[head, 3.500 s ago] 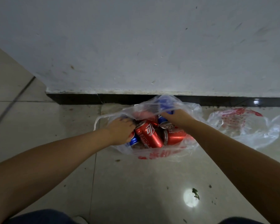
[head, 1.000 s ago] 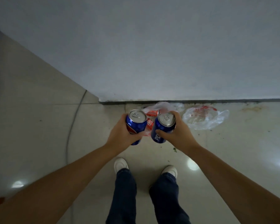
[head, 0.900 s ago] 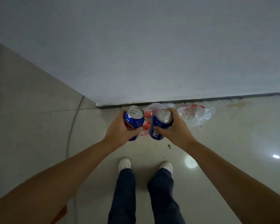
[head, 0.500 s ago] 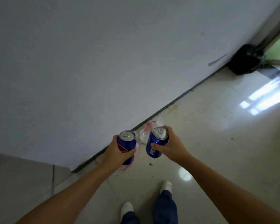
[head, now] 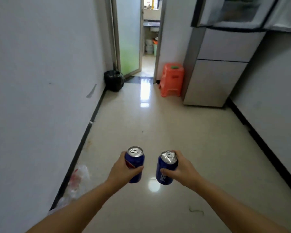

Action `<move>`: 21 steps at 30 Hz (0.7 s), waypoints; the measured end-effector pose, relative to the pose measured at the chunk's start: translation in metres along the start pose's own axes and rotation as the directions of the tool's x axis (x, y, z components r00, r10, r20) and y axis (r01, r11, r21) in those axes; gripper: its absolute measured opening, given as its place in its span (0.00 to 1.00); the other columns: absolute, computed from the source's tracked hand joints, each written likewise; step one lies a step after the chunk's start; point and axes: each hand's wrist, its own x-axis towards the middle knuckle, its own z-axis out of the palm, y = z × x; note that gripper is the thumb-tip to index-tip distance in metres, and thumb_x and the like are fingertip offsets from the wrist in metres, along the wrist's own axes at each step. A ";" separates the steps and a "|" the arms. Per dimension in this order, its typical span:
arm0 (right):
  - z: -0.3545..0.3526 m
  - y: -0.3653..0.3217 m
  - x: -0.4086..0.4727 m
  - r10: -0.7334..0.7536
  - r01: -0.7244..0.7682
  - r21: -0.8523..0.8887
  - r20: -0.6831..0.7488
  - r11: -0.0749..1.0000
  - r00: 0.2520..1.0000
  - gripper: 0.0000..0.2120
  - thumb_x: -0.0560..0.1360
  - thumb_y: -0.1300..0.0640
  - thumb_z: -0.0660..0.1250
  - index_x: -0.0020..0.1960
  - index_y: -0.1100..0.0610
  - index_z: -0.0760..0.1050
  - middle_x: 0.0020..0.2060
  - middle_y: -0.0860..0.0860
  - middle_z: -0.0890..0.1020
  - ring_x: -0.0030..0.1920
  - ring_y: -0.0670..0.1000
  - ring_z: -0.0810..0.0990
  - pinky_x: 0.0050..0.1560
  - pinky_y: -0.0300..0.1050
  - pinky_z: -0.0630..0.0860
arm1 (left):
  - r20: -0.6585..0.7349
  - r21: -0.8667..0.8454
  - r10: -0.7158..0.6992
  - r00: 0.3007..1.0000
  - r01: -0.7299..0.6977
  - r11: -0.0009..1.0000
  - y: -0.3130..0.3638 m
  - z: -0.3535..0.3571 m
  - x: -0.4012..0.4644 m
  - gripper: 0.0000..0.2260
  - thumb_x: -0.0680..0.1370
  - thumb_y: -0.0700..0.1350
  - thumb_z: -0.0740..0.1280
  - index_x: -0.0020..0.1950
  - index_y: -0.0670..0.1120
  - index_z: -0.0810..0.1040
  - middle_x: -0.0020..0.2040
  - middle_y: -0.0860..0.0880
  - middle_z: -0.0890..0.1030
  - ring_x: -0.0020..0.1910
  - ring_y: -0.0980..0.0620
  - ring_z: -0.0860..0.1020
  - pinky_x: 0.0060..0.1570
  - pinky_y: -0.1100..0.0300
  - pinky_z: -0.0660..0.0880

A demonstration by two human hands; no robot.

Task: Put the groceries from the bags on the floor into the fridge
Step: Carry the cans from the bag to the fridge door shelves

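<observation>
— What's in each hand?
— The left hand (head: 123, 170) grips one blue can (head: 135, 163) upright; the right hand (head: 183, 169) grips the other blue can (head: 165, 167), slightly tilted.
— The bags?
— A plastic bag (head: 77, 180) lies on the floor (head: 183, 132) by the left wall; the fridge (head: 222, 64) stands far right.

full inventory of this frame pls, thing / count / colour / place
cans: 2, blue, upright, one gripped in each hand; second can
plastic bags: count unclear, clear with red print, on the floor along the left wall
fridge: 1, grey, far right, top door open
stool: 1, orange, left of the fridge
bin bag: 1, black, left of the doorway
glass door: 1, frosted, open, far end
floor: pale glossy tile
left hand: grips the left can
right hand: grips the right can
</observation>
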 end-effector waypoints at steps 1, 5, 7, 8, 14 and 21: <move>-0.026 0.015 -0.017 0.014 -0.014 0.005 -0.046 1.000 0.999 0.26 0.64 0.58 0.77 0.55 0.43 0.68 0.49 0.39 0.80 0.49 0.39 0.78 0.42 0.25 0.71 | 0.047 0.005 0.033 0.998 -0.034 0.999 0.018 0.030 0.000 0.25 0.67 0.47 0.77 0.57 0.53 0.67 0.50 0.54 0.77 0.50 0.52 0.76 0.50 0.60 0.70; -0.132 0.081 -0.099 0.103 -0.101 0.018 -0.204 0.995 0.973 0.26 0.64 0.56 0.77 0.56 0.45 0.69 0.50 0.40 0.80 0.50 0.39 0.79 0.44 0.29 0.72 | 0.210 -0.029 0.113 0.971 -0.109 0.994 0.086 0.160 -0.015 0.24 0.68 0.45 0.76 0.58 0.51 0.67 0.51 0.51 0.77 0.52 0.50 0.77 0.51 0.59 0.70; -0.183 0.112 -0.141 0.140 -0.141 0.019 -0.291 0.990 0.946 0.26 0.65 0.56 0.77 0.56 0.45 0.69 0.50 0.39 0.79 0.50 0.40 0.79 0.45 0.30 0.73 | 0.293 -0.053 0.137 0.946 -0.127 0.990 0.116 0.225 -0.028 0.24 0.68 0.45 0.76 0.57 0.52 0.67 0.51 0.51 0.78 0.53 0.49 0.77 0.52 0.58 0.70; -0.206 0.125 -0.162 0.160 -0.163 0.020 -0.329 0.986 0.931 0.26 0.65 0.56 0.77 0.56 0.45 0.69 0.50 0.39 0.79 0.50 0.40 0.78 0.45 0.29 0.72 | 0.333 -0.060 0.147 0.931 -0.134 0.989 0.131 0.256 -0.034 0.24 0.68 0.44 0.76 0.57 0.52 0.67 0.51 0.52 0.78 0.53 0.49 0.77 0.53 0.58 0.71; -0.321 0.187 -0.226 0.251 -0.255 0.063 -0.499 0.965 0.829 0.27 0.65 0.53 0.77 0.59 0.49 0.70 0.53 0.44 0.79 0.54 0.46 0.78 0.51 0.39 0.76 | 0.480 -0.131 0.210 0.852 -0.167 0.977 0.211 0.392 -0.067 0.25 0.68 0.45 0.76 0.60 0.50 0.68 0.53 0.52 0.78 0.54 0.52 0.77 0.54 0.59 0.70; -0.394 0.216 -0.186 0.235 -0.219 0.097 -0.563 0.971 0.793 0.26 0.66 0.55 0.77 0.59 0.49 0.68 0.51 0.44 0.77 0.54 0.47 0.77 0.54 0.45 0.77 | 0.487 -0.104 0.272 0.830 -0.254 0.962 0.271 0.456 -0.018 0.24 0.68 0.45 0.76 0.58 0.50 0.68 0.53 0.50 0.79 0.54 0.51 0.77 0.54 0.58 0.71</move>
